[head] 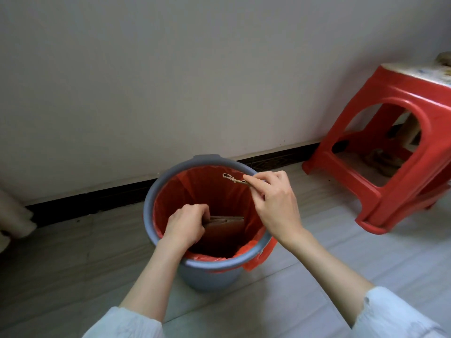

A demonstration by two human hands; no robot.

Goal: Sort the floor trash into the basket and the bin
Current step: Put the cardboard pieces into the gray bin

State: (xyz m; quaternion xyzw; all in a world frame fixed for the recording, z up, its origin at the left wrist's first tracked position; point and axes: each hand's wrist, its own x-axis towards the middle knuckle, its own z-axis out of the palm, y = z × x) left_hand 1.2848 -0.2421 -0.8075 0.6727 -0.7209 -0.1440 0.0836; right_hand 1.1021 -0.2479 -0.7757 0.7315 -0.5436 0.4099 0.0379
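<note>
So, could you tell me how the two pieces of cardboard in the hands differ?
The flat cardboard piece, gripped by the left hand, is broad and sits deep inside the bin. The cardboard strip, pinched by the right hand, is narrow, ragged and up at rim height. Both are brown and over the bin's red liner.

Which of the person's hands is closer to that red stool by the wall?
The right hand. It is over the bin's stool-side rim, pinching a thin cardboard strip. The left hand is inside the bin, farther from the red stool, gripping flat cardboard.
</note>
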